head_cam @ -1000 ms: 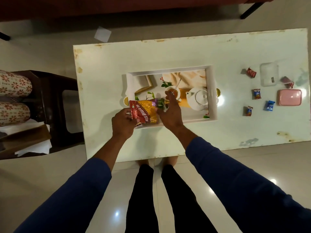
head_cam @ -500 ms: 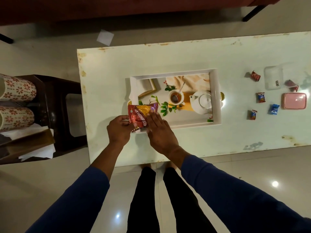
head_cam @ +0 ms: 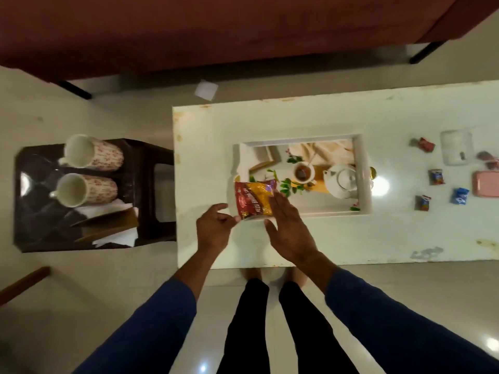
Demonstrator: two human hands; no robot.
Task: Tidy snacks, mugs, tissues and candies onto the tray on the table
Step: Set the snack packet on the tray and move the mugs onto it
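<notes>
A red and yellow snack packet (head_cam: 253,198) lies over the front left corner of the white picture tray (head_cam: 363,171) on the white table (head_cam: 270,122). My left hand (head_cam: 213,230) has curled fingers, and its thumb and finger pinch the packet's near left corner. My right hand (head_cam: 289,228) is flat with straight fingers, its fingertips at the packet's right edge. Two floral mugs (head_cam: 91,155) (head_cam: 81,188) lie on their sides on a dark stool (head_cam: 151,190) to the left, with white tissues (head_cam: 113,209) beside them. Several wrapped candies (head_cam: 436,176) lie on the table's right part.
A pink box (head_cam: 486,183) and a translucent container (head_cam: 457,147) sit at the table's right end. A red sofa (head_cam: 216,31) runs along the far side. A white paper (head_cam: 206,89) lies on the floor behind the table. My legs stand at the table's near edge.
The packet went down flatter onto the tray's front left corner. My right hand slid back off its top to its right edge. The view swung left, showing the stool and mugs.
</notes>
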